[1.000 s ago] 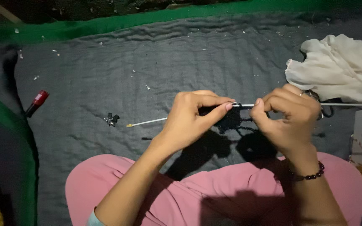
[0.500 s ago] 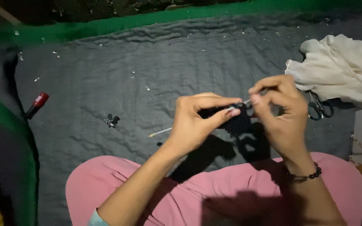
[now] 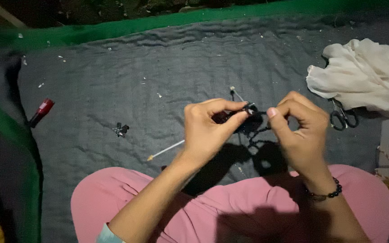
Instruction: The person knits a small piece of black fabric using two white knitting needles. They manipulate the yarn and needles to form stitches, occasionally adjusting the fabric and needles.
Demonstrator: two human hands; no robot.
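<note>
Two hands, left hand [image 3: 205, 130] and right hand [image 3: 300, 130] pinching one black knit piece [image 3: 251, 122], two knitting needles [image 3: 166, 150].

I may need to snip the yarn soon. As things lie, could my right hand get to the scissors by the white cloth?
Probably yes. The scissors lie on the grey blanket just right of the right hand, with nothing between them, though their blades sit under the white cloth and the hand now pinches dark knitting.

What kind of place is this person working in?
Probably a home floor set up for knitting: the person sits on a grey quilted mat, holding dark yarn work, with scissors and a cream cloth nearby.
</note>
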